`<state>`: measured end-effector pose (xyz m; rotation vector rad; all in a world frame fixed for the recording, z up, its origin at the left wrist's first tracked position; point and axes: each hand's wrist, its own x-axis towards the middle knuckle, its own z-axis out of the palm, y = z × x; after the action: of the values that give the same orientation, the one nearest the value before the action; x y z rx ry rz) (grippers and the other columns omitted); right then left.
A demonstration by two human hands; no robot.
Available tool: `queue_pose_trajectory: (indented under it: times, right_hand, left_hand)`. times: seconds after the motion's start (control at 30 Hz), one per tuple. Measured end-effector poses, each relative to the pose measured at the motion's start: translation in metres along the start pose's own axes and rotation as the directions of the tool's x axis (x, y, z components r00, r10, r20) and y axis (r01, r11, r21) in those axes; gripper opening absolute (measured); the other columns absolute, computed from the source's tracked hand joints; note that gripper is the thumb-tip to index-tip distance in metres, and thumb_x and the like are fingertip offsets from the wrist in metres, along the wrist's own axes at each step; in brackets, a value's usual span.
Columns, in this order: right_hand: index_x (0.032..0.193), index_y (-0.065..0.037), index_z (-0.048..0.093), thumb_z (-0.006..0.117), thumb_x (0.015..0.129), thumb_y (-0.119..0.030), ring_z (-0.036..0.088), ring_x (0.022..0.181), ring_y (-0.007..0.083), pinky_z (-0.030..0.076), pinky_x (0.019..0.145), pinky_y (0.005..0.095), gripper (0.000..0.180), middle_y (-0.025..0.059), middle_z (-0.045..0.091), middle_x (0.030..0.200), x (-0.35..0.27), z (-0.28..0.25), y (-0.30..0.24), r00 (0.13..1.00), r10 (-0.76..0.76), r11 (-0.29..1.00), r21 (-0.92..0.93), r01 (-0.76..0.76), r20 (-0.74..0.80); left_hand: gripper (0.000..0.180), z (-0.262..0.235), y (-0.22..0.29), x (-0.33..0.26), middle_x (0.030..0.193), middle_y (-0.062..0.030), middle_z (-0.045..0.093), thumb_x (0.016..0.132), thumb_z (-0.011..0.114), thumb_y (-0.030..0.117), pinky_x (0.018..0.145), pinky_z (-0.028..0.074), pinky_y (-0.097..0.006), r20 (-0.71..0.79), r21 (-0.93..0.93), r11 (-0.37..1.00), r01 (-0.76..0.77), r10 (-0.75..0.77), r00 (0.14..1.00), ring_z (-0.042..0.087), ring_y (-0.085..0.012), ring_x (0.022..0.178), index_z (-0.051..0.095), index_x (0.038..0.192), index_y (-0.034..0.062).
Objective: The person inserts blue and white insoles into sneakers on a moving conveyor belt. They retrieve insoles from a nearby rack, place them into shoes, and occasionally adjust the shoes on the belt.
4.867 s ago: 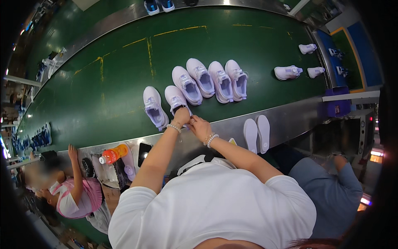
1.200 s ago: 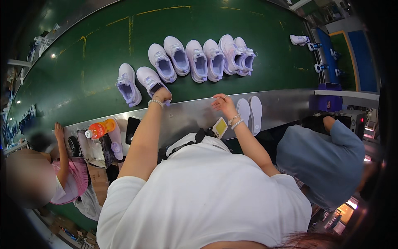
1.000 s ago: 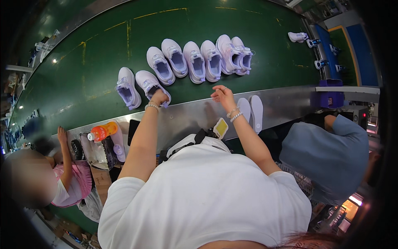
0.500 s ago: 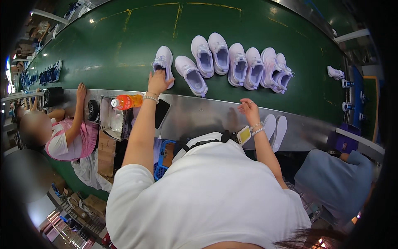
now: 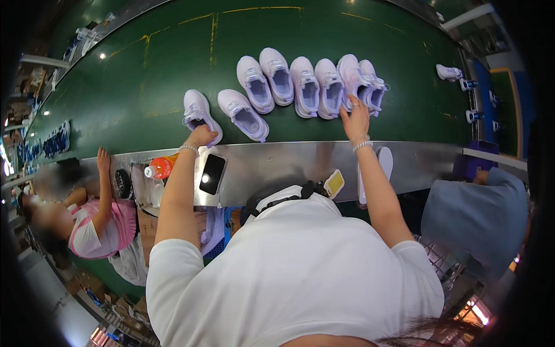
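A row of pale lilac sneakers lies on the green belt, toes pointing away from me. My left hand (image 5: 202, 136) is closed on the heel of the leftmost sneaker (image 5: 198, 106), its fingers partly hidden at the collar. Just right of it, a second sneaker (image 5: 243, 114) lies tilted. Several more stand close together, among them a sneaker (image 5: 305, 87) in the middle. My right hand (image 5: 356, 121) grips the heel of a sneaker (image 5: 348, 68) near the row's right end, with a last sneaker (image 5: 376, 92) pressed beside it.
A dark phone (image 5: 213, 174) lies on the metal ledge (image 5: 277, 162), near an orange drink bottle (image 5: 161, 168). White insoles (image 5: 384, 162) rest there beside my right forearm. Another person (image 5: 104, 222) sits at the left; a blue-grey garment (image 5: 474, 220) shows at the right. Dark blue shoes (image 5: 56, 140) stand far left.
My right hand has reached forward from above the ledge to a sneaker's heel. My left hand has shifted from the leftmost sneaker's opening to its heel. The whole view has shifted.
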<state>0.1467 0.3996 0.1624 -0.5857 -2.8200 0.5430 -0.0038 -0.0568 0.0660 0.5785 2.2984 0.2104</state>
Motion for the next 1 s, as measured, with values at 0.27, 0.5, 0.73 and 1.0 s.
queue_pose_trajectory:
  times: [0.27, 0.5, 0.73, 1.0]
  right_hand:
    - [0.126, -0.025, 0.042, 0.067, 0.066, -0.045, 0.03, 0.122, 0.0407, 0.013, 0.101, 0.0579, 0.067, 0.0113, 0.046, 0.124, 0.032, -0.019, -0.001, 0.788, 0.073, 0.908, -0.367, 0.201, 0.611]
    - [0.121, -0.017, 0.045, 0.064, 0.07, -0.02, 0.051, 0.1, 0.0307, 0.037, 0.087, 0.044, 0.055, 0.0128, 0.056, 0.106, 0.052, -0.012, 0.04, 0.885, -0.196, 0.964, -0.083, 0.254, 0.423]
    - [0.105, -0.009, 0.055, 0.065, 0.069, -0.024, 0.05, 0.099, 0.0295, 0.038, 0.086, 0.0409, 0.04, 0.0103, 0.053, 0.104, 0.032, -0.001, 0.08, 0.972, -0.203, 0.933, -0.277, 0.228, 0.118]
    - [0.094, -0.001, 0.062, 0.067, 0.07, -0.03, 0.054, 0.09, 0.0353, 0.045, 0.077, 0.0397, 0.038, 0.0162, 0.052, 0.105, 0.057, -0.011, 0.086, 0.946, -0.065, 0.946, -0.281, 0.159, 0.318]
  left_hand:
    - [0.021, -0.015, 0.152, -0.059, 0.1, -0.0136, 0.055, 0.074, 0.059, 0.015, 0.08, 0.042, -0.037, -0.755, -0.188, 0.974, -0.124, -0.063, 0.653, 0.052, -0.0302, 0.093, 0.056, 0.091, 0.0018]
    - [0.028, 0.031, 0.188, -0.021, 0.114, -0.0099, 0.05, 0.064, 0.053, 0.001, 0.092, 0.034, -0.042, -0.66, 0.125, 0.969, -0.212, 0.241, 0.712, 0.045, -0.0307, 0.103, 0.055, 0.091, 0.0047]
    - [0.024, -0.015, 0.152, -0.016, 0.101, -0.0123, 0.051, 0.067, 0.054, 0.002, 0.093, 0.031, -0.041, -0.798, -0.227, 0.974, -0.002, -0.185, 0.574, 0.044, -0.0325, 0.105, 0.055, 0.091, 0.004]
    - [0.042, 0.08, 0.04, -0.03, 0.101, -0.0189, 0.054, 0.074, 0.061, 0.008, 0.081, 0.042, -0.038, -0.592, -0.793, 0.607, -0.051, -0.749, 0.296, 0.054, -0.0322, 0.091, 0.044, 0.112, -0.0005]
